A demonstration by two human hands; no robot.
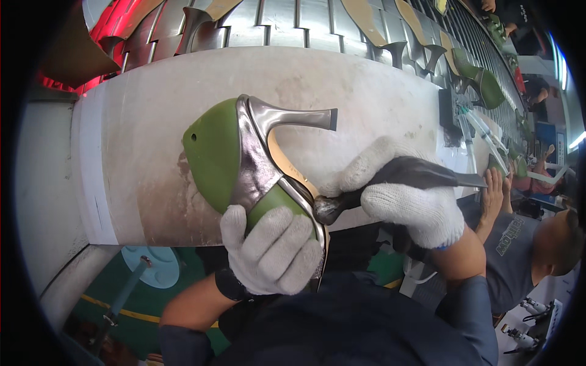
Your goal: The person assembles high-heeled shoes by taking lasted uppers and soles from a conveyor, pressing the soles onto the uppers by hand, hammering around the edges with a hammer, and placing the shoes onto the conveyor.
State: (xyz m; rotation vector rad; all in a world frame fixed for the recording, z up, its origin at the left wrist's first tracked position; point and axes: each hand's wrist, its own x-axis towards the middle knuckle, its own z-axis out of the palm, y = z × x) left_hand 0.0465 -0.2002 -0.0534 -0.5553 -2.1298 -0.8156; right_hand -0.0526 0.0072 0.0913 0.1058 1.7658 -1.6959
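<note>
A high-heeled shoe (256, 177) in shiny pewter lies on its side, fitted on a green shoe last (213, 158). Its slim heel (299, 118) points to the right, and the tan sole faces my right hand. My left hand (274, 250), in a white knit glove, is wrapped round the shoe's front part near the table's edge. In my gloved right hand (409, 201) is a dark shoemaker's hammer (403, 174), gripped round its body. The hammer's rounded face is at the sole edge; whether it touches cannot be told.
A pale worktable (354, 85) lies under the shoe. Beyond it runs a metal slat conveyor (287, 24) carrying several heels and soles, plus another green last (488, 88). Tools (482, 131) stand at the table's right end. A co-worker (531, 244) sits close on the right. A blue round stool (152, 266) is below left.
</note>
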